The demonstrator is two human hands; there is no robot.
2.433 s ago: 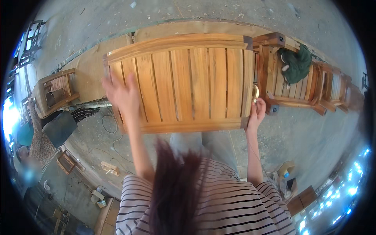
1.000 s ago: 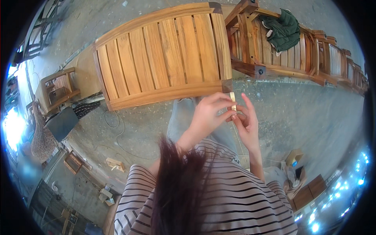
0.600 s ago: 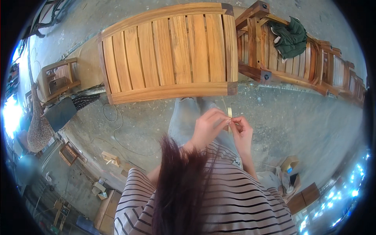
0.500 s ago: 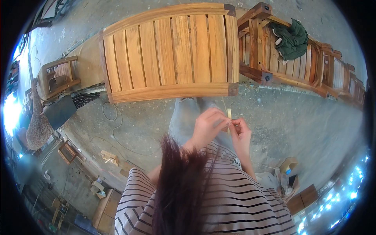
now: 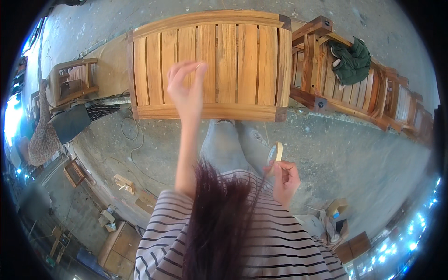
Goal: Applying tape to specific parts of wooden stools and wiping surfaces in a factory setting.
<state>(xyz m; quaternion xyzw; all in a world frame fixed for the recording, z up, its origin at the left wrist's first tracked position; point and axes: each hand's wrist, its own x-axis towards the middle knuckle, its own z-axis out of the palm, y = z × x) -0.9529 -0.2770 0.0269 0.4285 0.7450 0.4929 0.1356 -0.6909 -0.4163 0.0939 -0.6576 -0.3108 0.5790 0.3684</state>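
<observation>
My left hand (image 5: 185, 95) is raised over the slatted wooden tabletop (image 5: 227, 60), slightly blurred by motion. Its thumb and forefinger meet at the tips in a pinch; whatever is between them is too small to make out. Lower and to the right, in front of my body, my right hand (image 5: 286, 183) grips a narrow pale-yellow roll of tape (image 5: 279, 151) by its lower edge. The roll is tilted up on edge. The tabletop has light brown slats inside a frame with darker corners.
Right of the tabletop stand wooden slatted pieces (image 5: 359, 91) in a row, a dark green garment (image 5: 351, 60) lying on one. At left are a small wooden frame piece (image 5: 77, 81) and a leopard-print cloth (image 5: 44, 144). A thin cable (image 5: 133, 154) lies on the concrete floor.
My hands were together at the tape roll. The left has moved away, forward and left over the tabletop; the right keeps the roll and has come slightly nearer my body.
</observation>
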